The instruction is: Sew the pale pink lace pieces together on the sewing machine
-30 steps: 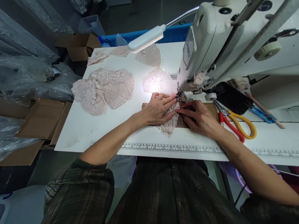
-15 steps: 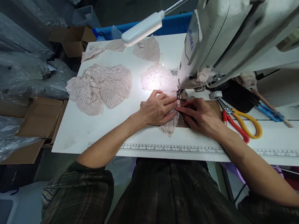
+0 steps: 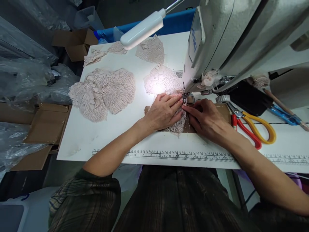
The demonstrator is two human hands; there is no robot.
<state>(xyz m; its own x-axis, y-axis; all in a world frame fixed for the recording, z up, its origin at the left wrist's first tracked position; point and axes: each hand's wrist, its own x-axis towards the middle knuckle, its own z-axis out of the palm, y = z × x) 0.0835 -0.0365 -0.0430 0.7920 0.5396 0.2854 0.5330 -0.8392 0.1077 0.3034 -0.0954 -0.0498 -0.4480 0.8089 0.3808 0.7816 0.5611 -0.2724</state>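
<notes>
A pale pink lace piece (image 3: 166,79) runs under the presser foot (image 3: 185,97) of the sewing machine (image 3: 212,42). My left hand (image 3: 165,111) lies flat on this lace just left of the foot, its fingers stretched toward the needle area. At the lace's right edge, close in front of the foot, my right hand (image 3: 204,117) pinches the fabric between thumb and forefinger. The lace's lower tip (image 3: 178,129) shows between the hands. Beneath them is a brown cardboard strip (image 3: 223,111), partly hidden.
Gathered lace pieces (image 3: 103,91) lie on the left of the white table (image 3: 79,138), with another lace piece (image 3: 152,50) behind. A lamp (image 3: 142,29) hangs above. Scissors (image 3: 259,129) and a black phone-like object (image 3: 256,96) lie right. A ruler tape (image 3: 169,155) lines the front edge.
Both hands have moved slightly up toward the presser foot, and the lace's lower tip has drawn up a little with them. The whole view has shifted slightly.
</notes>
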